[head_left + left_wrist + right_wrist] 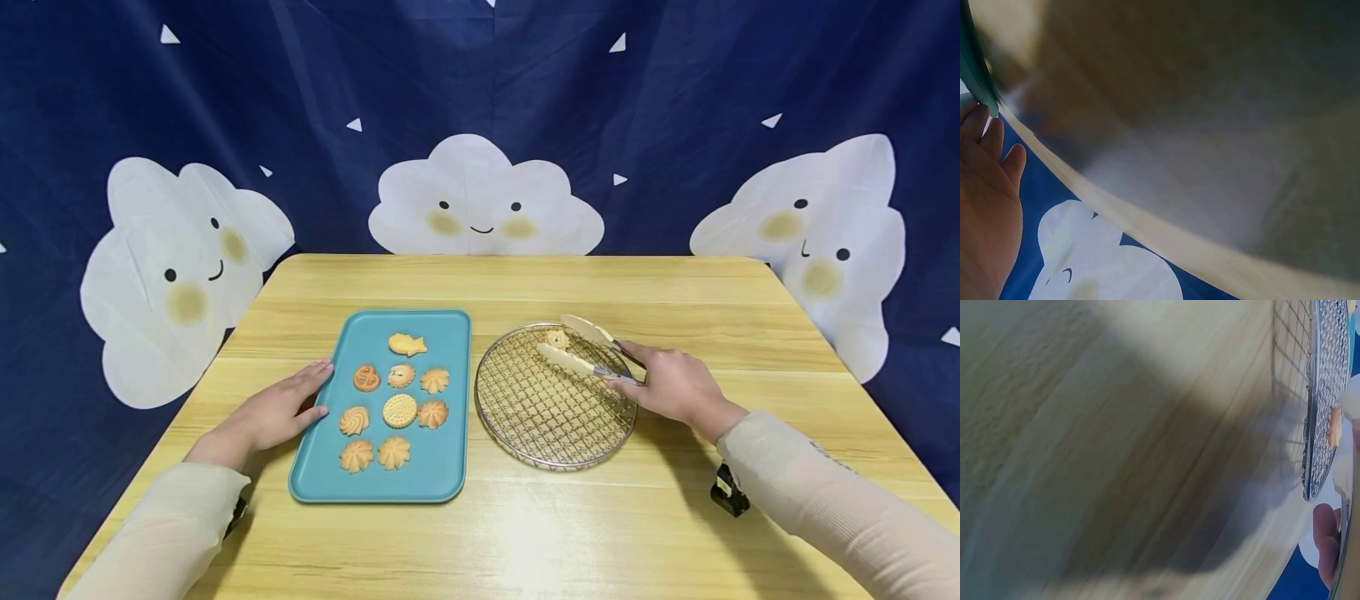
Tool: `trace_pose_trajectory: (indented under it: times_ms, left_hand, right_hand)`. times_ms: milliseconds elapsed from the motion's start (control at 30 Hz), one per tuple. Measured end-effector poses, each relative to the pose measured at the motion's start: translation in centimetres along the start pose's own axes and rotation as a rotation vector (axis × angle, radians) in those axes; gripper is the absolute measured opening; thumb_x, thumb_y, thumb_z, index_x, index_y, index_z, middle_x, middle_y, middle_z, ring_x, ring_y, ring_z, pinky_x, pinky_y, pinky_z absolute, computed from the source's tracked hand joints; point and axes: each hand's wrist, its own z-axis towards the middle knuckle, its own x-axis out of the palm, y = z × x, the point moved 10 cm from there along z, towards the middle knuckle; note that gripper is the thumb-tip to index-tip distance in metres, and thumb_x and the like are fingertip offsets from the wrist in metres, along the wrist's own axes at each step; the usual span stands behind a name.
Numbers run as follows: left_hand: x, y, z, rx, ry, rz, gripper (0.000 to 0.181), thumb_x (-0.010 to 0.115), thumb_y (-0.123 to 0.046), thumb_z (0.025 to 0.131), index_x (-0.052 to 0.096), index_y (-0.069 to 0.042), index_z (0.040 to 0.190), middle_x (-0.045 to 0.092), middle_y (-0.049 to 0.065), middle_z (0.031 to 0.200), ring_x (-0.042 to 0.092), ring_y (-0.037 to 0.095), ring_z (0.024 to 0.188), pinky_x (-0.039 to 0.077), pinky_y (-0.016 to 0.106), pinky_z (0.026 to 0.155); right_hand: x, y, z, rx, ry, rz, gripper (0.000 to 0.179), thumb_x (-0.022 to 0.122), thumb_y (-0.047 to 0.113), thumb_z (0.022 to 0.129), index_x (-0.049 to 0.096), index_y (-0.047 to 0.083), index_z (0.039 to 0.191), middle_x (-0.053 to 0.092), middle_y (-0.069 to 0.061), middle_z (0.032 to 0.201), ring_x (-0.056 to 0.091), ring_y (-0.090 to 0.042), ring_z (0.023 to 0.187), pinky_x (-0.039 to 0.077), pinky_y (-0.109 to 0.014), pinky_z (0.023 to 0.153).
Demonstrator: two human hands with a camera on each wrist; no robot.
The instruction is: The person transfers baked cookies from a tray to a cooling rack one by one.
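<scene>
My right hand [678,383] grips a pair of tongs [573,361] with metal arms and pale tips. The tips stand apart on either side of a small round cookie [557,338] near the far edge of a round wire cooling rack [525,398]. In the right wrist view the cookie [1335,427] lies on the mesh. My left hand [273,408] rests with extended fingers against the left edge of a blue tray [315,475]. Several cookies lie on that tray, among them a fish-shaped one [407,344], a pretzel-shaped one [367,377] and a round dimpled one [400,411].
Tray and rack stand side by side on a light wooden table [525,533], the rack on the right. Behind the table hangs a dark blue cloth [480,75] with white smiling clouds. A black wrist device [727,492] shows under the right sleeve.
</scene>
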Motion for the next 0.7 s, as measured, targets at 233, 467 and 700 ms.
trace_pose_trajectory:
  times_ms: [233,467,700]
  left_hand:
    - [0.0,-0.1,-0.1,-0.004,0.002,-0.003,0.068,0.053,-0.037,0.098,0.029,0.002,0.148,0.025,0.02,0.153,0.023,0.04,0.138,0.024,0.055,0.109]
    - [-0.1,-0.1,-0.1,-0.009,0.006,-0.007,0.068,0.053,-0.036,0.098,0.028,0.002,0.148,0.025,0.021,0.153,0.023,0.041,0.138,0.023,0.055,0.109]
    - [0.1,0.1,0.1,-0.008,0.009,-0.007,0.068,0.052,-0.037,0.098,0.028,0.002,0.148,0.024,0.02,0.153,0.022,0.04,0.138,0.023,0.054,0.109]
  right_hand:
    - [0.0,0.1,0.3,0.002,-0.016,0.002,0.083,0.064,0.058,0.084,0.043,0.002,0.142,0.045,0.0,0.054,0.048,-0.017,0.048,0.039,-0.033,0.039]
    - [0.3,0.3,0.6,0.023,-0.016,0.004,0.094,0.062,0.066,0.079,0.039,0.005,0.146,0.041,0.002,0.05,0.043,-0.015,0.044,0.037,-0.03,0.038]
    - [0.3,1.4,1.2,-0.007,-0.022,0.018,0.098,0.066,0.067,0.075,0.038,0.004,0.146,0.048,0.0,0.054,0.045,-0.014,0.045,0.038,-0.029,0.038]
